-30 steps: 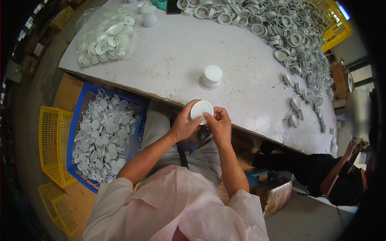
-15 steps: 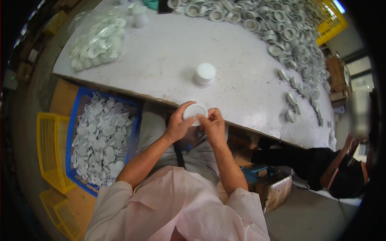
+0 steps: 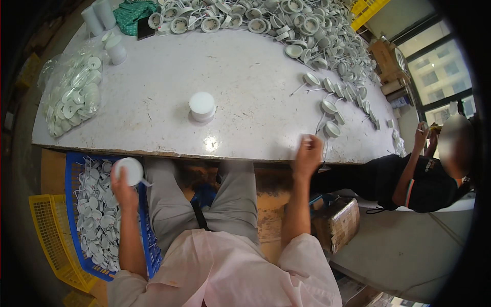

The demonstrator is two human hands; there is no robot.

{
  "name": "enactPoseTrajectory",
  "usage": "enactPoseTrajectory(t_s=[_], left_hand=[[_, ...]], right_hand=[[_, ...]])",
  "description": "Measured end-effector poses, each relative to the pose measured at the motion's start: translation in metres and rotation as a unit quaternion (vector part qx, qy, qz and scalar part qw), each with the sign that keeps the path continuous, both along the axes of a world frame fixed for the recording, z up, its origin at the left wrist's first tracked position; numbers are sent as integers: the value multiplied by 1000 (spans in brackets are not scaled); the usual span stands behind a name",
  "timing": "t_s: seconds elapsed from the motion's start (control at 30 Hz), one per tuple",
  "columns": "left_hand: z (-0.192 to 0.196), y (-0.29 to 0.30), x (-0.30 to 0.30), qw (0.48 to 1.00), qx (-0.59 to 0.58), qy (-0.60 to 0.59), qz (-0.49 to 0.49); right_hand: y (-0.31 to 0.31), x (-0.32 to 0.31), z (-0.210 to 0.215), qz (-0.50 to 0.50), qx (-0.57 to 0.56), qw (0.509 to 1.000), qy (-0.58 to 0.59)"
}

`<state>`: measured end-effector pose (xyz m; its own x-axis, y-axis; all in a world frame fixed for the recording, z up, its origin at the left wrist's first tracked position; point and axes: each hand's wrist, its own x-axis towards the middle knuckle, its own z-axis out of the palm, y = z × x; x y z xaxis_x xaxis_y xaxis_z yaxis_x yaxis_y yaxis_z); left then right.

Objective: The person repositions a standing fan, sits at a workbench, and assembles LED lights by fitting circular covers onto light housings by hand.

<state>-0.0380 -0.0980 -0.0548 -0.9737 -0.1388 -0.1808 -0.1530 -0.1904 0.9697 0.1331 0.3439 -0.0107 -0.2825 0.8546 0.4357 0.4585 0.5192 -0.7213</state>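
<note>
My left hand (image 3: 121, 190) grips a white round lamp piece (image 3: 130, 171) with a flat disc face and a short white wire poking out at its side. It is held over the right part of a blue basket (image 3: 71, 215) heaped with similar white pieces (image 3: 94, 204). My right hand (image 3: 309, 157) hovers at the front table edge, fingers bent and smeared by motion. Just beyond it lie a white lamp cup (image 3: 332, 129) and other wired cups in a loose row. A short stack of white discs (image 3: 202, 106) stands on the table in front of me.
A big pile of wired lamp cups (image 3: 312, 25) covers the far right of the white table (image 3: 153, 97). At left sits a clear bag of white rings (image 3: 76, 97). Yellow crates (image 3: 51, 235) flank the blue basket. A co-worker (image 3: 429, 179) is at the right, near a carton (image 3: 337, 225).
My hands have parted. The left carried the white lamp piece left over the blue basket, while the right let go of it and went right toward the loose cups. The view has shifted.
</note>
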Motion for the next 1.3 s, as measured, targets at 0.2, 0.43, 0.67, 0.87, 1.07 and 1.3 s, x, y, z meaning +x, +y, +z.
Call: enactPoseTrajectory(t_s=[0.2,0.43,0.67,0.87,1.07,1.3], left_hand=[[-108,-183,-23,989,-37,-116,83],[-231,-355,12,953,-39,-226,195],[-236,-439,63,581,-768,-212,-169],[-245,-424,30,932,-282,-148,172],[-49,-63,39,976,-113,-21,-183],[47,133,53,901,37,157,-402]], right_hand=[[102,56,-1,-184,84,928,-312],[112,67,-27,-131,-13,967,-218],[60,66,-28,-71,31,997,-17],[-3,31,-20,54,-42,993,100],[-64,-2,-17,180,-110,970,125],[-130,-25,-24,287,-217,923,140]])
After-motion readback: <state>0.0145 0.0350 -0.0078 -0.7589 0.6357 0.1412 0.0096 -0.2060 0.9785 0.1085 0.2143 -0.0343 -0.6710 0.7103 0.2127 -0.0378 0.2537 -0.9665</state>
